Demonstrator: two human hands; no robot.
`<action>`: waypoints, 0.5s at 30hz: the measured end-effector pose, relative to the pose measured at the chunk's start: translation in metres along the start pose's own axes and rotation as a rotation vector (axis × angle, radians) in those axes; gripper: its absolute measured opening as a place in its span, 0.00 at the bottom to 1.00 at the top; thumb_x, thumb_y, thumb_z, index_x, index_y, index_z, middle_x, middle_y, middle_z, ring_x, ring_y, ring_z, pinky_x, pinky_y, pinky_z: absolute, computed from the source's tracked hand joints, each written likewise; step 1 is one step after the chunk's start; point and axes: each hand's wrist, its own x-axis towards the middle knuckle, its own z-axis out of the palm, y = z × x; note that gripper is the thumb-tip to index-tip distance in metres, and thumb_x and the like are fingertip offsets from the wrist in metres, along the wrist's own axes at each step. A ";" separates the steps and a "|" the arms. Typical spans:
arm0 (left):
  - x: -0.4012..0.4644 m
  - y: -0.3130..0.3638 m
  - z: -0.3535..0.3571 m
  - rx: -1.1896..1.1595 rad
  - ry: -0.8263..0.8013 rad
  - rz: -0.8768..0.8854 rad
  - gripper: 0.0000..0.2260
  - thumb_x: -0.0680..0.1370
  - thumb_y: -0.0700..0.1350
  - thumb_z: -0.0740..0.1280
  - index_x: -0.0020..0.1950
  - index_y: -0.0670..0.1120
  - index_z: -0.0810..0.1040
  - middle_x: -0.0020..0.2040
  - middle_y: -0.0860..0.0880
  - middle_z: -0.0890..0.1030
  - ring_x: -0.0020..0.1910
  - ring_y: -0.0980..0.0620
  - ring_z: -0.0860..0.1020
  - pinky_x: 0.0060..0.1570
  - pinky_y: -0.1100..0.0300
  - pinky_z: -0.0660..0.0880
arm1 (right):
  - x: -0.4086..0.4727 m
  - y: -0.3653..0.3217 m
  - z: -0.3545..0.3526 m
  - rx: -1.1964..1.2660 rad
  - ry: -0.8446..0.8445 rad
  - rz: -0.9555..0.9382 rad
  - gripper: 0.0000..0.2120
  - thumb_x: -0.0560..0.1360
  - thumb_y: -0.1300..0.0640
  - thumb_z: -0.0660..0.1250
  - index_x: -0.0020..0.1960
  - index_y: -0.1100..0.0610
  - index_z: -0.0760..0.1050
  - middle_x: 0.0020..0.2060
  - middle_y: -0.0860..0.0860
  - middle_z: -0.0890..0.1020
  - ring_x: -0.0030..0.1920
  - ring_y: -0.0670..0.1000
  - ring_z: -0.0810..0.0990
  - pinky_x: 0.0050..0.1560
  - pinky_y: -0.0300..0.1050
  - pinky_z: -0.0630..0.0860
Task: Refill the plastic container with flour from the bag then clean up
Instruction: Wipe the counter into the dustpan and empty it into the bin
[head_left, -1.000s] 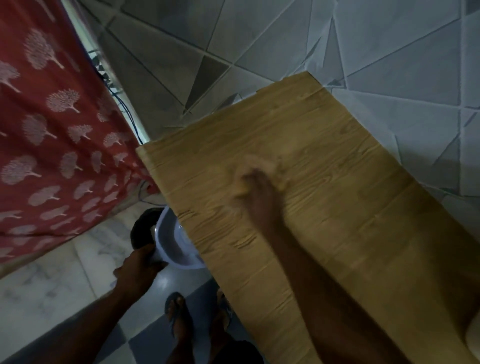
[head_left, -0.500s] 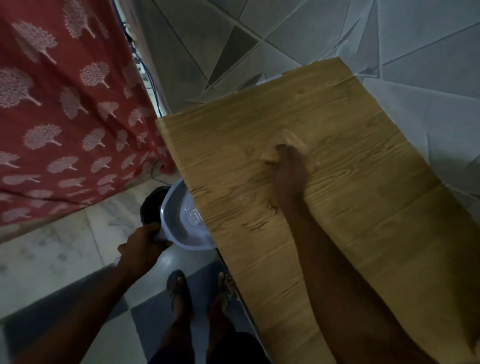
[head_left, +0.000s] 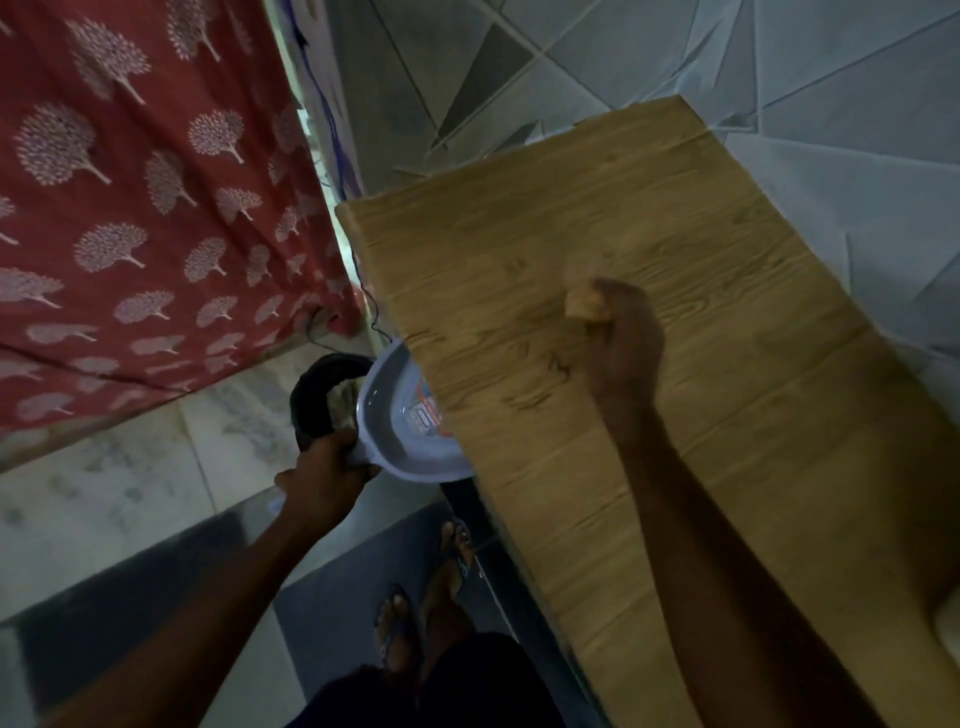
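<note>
My right hand (head_left: 623, 338) rests on the wood-grain table top (head_left: 727, 415) with its fingers curled round a small tan cloth or sponge (head_left: 584, 304). My left hand (head_left: 324, 478) grips the rim of a white plastic container (head_left: 395, 415), holding it just under the table's left edge. A red and blue label shows inside the container. The flour bag is not in view.
A black round object (head_left: 317, 400) stands on the floor behind the container. A red patterned curtain (head_left: 130, 208) hangs at the left with cables beside it. Grey tiled wall (head_left: 779, 78) lies behind the table. My sandalled feet (head_left: 426, 587) stand by the table edge. A white object (head_left: 948, 623) sits at the far right.
My right hand has slid with the cloth across the table top, first away from me, then back toward the table's left edge. My left hand keeps the container at that edge.
</note>
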 end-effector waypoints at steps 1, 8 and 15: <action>-0.002 -0.001 0.002 0.000 0.008 0.019 0.09 0.74 0.39 0.73 0.54 0.42 0.81 0.48 0.47 0.81 0.48 0.49 0.77 0.44 0.56 0.69 | 0.009 0.011 0.005 -0.087 -0.035 0.071 0.20 0.71 0.65 0.64 0.63 0.60 0.78 0.58 0.61 0.81 0.58 0.63 0.80 0.58 0.52 0.76; -0.020 -0.009 0.004 -0.042 0.018 0.065 0.12 0.74 0.38 0.73 0.57 0.41 0.81 0.50 0.46 0.81 0.47 0.52 0.74 0.45 0.59 0.66 | -0.085 -0.062 0.065 -0.191 -0.241 -0.182 0.21 0.69 0.58 0.59 0.60 0.54 0.79 0.57 0.55 0.81 0.50 0.59 0.82 0.49 0.50 0.79; -0.048 -0.020 0.002 -0.008 0.010 0.078 0.09 0.75 0.40 0.72 0.55 0.43 0.80 0.47 0.50 0.78 0.47 0.51 0.75 0.44 0.59 0.65 | -0.123 -0.048 -0.012 0.142 -0.135 -0.061 0.16 0.72 0.70 0.67 0.57 0.60 0.81 0.53 0.56 0.83 0.53 0.54 0.81 0.56 0.49 0.78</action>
